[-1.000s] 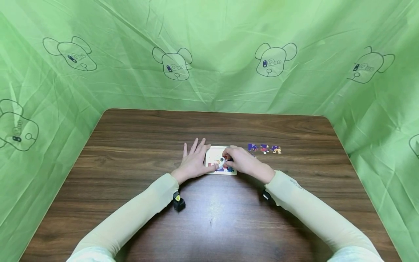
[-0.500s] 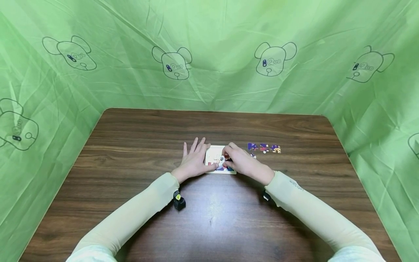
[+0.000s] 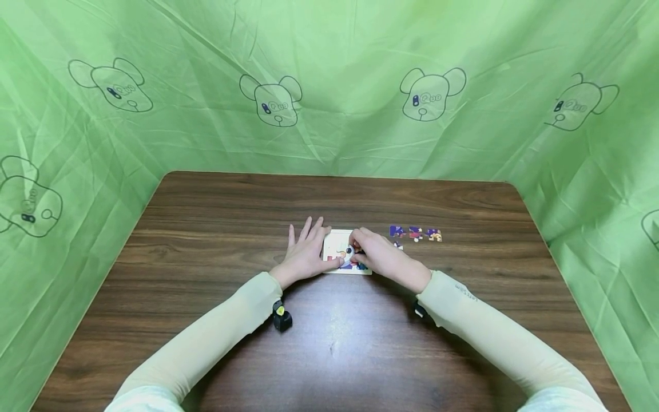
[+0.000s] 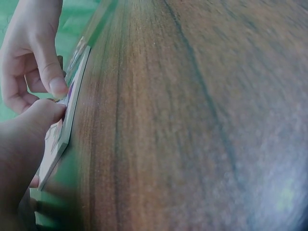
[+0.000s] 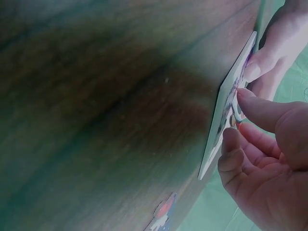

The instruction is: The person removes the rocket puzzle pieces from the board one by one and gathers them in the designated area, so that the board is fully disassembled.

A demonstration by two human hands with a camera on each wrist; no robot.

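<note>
The left hand (image 3: 304, 259) is spreading its fingers at the left edge of the board (image 3: 337, 235), thumb touching its near part. The right hand (image 3: 380, 254) is pinching a piece (image 5: 236, 109) with its fingers. The board is lying on the surface (image 3: 226, 246) between them; loose pieces (image 3: 415, 231) are resting farther right.

Shows the left hand (image 4: 24, 139) and, farther off, the right hand (image 4: 36, 48) at 1 thin, pale-edged board (image 4: 67, 125), with 2 thumbs (image 4: 50, 72) near each other; includes wood-grain tabletop (image 4: 163, 125) and green cloth (image 4: 76, 18).
</note>
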